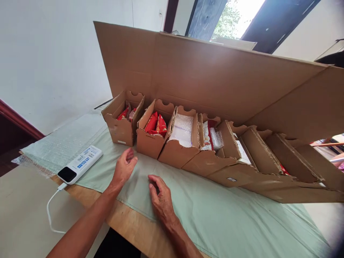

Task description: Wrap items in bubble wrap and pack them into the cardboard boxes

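Note:
My left hand hovers palm down over the pale green cloth, fingers loosely stretched, holding nothing. It is just in front of the second cardboard bin, which holds red packets. My right hand lies flat on the cloth with fingers spread, empty. A row of several open cardboard bins runs from the left bin away to the right. One bin holds a white bubble-wrap stack, another a bubble-wrapped item.
A tall cardboard sheet stands behind the bins. A white power bank with a white cable lies at the table's left edge on bubble wrap. The wooden table edge is near me.

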Action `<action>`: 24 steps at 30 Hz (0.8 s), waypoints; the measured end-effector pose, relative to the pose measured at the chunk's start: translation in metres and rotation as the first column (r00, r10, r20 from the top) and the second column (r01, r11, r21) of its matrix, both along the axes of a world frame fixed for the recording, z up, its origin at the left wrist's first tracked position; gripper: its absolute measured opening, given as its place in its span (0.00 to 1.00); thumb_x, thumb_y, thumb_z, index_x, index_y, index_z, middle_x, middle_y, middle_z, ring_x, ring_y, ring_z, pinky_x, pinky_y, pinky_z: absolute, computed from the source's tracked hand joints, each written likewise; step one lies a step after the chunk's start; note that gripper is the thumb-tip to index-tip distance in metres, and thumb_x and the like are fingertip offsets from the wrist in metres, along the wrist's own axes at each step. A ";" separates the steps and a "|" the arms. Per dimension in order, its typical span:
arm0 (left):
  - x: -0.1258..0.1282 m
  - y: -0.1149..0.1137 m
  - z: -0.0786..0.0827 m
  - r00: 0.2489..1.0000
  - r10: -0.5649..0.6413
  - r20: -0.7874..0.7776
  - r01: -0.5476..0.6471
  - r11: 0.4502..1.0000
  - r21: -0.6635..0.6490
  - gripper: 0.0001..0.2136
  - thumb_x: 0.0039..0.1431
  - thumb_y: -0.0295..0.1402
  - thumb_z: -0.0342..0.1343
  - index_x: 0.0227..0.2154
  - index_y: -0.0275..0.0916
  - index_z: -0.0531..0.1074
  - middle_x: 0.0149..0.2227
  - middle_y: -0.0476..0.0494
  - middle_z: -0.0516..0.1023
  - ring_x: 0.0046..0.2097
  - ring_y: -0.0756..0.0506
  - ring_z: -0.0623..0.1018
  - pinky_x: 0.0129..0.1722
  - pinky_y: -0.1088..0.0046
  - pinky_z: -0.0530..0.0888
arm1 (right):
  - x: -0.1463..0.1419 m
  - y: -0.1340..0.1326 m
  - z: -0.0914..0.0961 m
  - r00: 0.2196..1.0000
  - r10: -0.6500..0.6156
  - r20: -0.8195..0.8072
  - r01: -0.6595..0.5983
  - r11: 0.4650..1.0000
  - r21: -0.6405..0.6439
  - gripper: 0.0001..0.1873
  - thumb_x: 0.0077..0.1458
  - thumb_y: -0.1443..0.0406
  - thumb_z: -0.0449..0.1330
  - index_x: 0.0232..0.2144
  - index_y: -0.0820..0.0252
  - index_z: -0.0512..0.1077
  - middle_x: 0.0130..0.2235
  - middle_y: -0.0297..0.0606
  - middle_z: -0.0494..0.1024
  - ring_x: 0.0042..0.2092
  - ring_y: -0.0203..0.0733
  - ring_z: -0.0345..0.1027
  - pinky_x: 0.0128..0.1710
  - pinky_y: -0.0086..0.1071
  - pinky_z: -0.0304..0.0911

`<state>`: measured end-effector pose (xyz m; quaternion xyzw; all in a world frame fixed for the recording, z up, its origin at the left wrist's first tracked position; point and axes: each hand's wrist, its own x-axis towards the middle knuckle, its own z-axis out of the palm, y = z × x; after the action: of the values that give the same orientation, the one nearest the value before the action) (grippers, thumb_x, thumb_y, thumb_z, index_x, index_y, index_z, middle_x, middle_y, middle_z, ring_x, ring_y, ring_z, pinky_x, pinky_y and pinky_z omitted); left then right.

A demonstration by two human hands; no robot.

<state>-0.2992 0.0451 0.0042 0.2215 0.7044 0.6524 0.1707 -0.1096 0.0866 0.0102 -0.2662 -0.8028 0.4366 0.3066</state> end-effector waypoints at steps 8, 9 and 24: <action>-0.011 -0.021 -0.009 0.940 0.273 0.202 -0.314 0.927 0.206 0.23 0.58 0.40 0.58 0.56 0.39 0.67 0.57 0.33 0.74 0.59 0.40 0.76 0.61 0.58 0.71 | -0.115 0.019 0.130 0.967 0.141 0.212 -0.198 0.941 0.274 0.36 0.63 0.67 0.51 0.71 0.59 0.49 0.41 0.39 0.82 0.40 0.45 0.77 0.45 0.36 0.68; -0.013 -0.019 -0.008 0.928 0.306 0.212 -0.352 0.907 0.231 0.24 0.58 0.41 0.58 0.55 0.39 0.67 0.57 0.33 0.73 0.60 0.40 0.75 0.62 0.58 0.70 | -0.134 0.022 0.144 0.948 0.119 0.297 -0.213 0.927 0.309 0.38 0.63 0.68 0.51 0.72 0.61 0.44 0.40 0.40 0.83 0.41 0.47 0.77 0.45 0.37 0.68; -0.013 -0.065 0.020 0.842 0.469 0.267 -0.535 0.660 0.527 0.22 0.64 0.42 0.57 0.58 0.43 0.68 0.66 0.39 0.67 0.69 0.40 0.63 0.70 0.62 0.58 | -0.152 -0.003 0.158 0.865 -0.027 0.501 -0.183 0.912 0.366 0.11 0.68 0.67 0.51 0.46 0.56 0.73 0.35 0.39 0.84 0.37 0.45 0.78 0.34 0.29 0.58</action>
<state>-0.3122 -0.0201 0.0241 0.0241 0.4929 0.8680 -0.0544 -0.2612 0.0839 0.1678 -0.2671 -0.9367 0.1917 0.1203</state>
